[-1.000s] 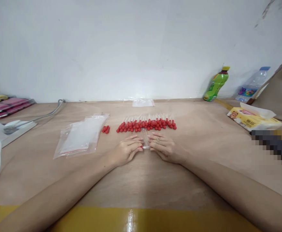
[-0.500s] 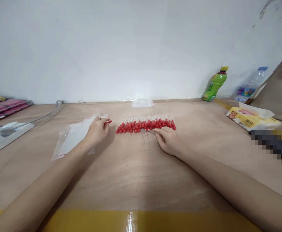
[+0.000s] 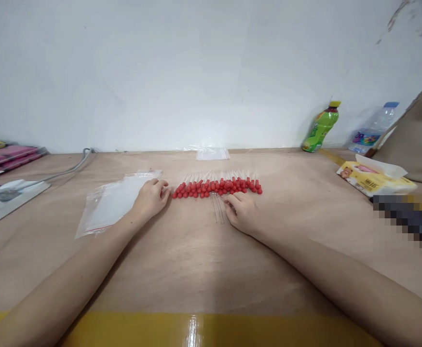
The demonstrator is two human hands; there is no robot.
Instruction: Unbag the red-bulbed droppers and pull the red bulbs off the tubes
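Laid in a dense row across the middle of the table (image 3: 182, 279), rather toward the back edge: red-headed sticks (image 3: 217, 185), with shafts pointing to the wall (image 3: 211, 72) and most heads facing the person, probably to keep the heads within easy reach. Just in front of the row's middle, several thin pale sticks (image 3: 217, 208) running toward the near edge; too fine to trace to any head. Just off the row's left end, low over the table: left hand (image 3: 152, 198), with fingers loosely curled, partly parted; cannot tell about anything small beneath or between them. To the right of the pale sticks: right hand (image 3: 242, 212), with thumb and fingers drawn nearly together at the sticks' far ends, close to the heads; perhaps pinching or steadying one, too blurred to tell. Beyond the left forearm, flat and overlapping, clear plastic bags (image 3: 113, 200), likely kept aside for working room. Toward the back edge at right, green bottle (image 3: 321, 129) and tissue pack (image 3: 377, 180), apparently parked clear of both hands.
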